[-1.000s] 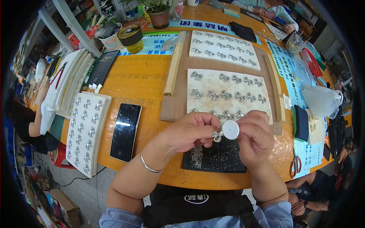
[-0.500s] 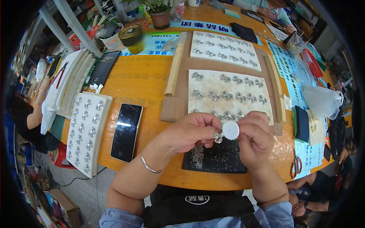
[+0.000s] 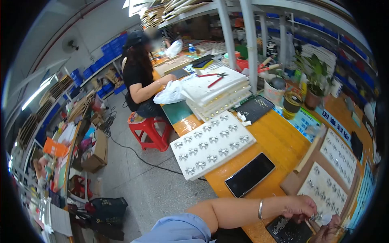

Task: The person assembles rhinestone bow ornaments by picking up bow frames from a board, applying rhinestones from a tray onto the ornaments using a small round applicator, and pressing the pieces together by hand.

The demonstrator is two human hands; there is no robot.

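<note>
My left hand (image 3: 300,206), with a silver bangle on its wrist, pinches a small silver bow-shaped piece (image 3: 314,217) at the lower right. Right beside it, my right hand (image 3: 330,230) holds a round white disc (image 3: 325,219) between closed fingers; its lower part is dim near the view's edge. Below the hands lies a black pad (image 3: 288,231) dotted with tiny shiny stones. Just behind them is a white board (image 3: 320,182) with rows of silver bows. A second such board (image 3: 339,150) lies farther back.
A black phone (image 3: 250,175) lies left of my hands. Beyond it are a board of bows (image 3: 219,158), stacked white boards (image 3: 214,97) and red-handled pliers (image 3: 215,79). A person (image 3: 139,81) in black sits by a red stool (image 3: 150,131). A cable crosses the floor.
The view has swung left, bringing the seated person, floor and shelves into sight. My hands now appear at the lower right, still holding the bow and the disc.
</note>
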